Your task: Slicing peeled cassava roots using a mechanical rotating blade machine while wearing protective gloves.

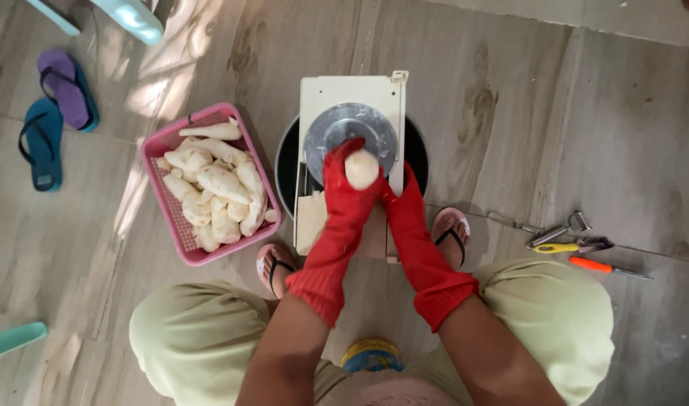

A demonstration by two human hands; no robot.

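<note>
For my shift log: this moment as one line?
left hand: presses peeled root on slicer disc | right hand: steadies slicer | basket: left

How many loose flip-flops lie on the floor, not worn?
2: a purple flip-flop and a teal flip-flop, side by side at the upper left. More may lie outside the view.

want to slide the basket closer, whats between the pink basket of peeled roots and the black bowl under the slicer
In the head view, only bare wood-look floor lies between the pink plastic basket and the round black bowl; they sit close but apart.
</note>
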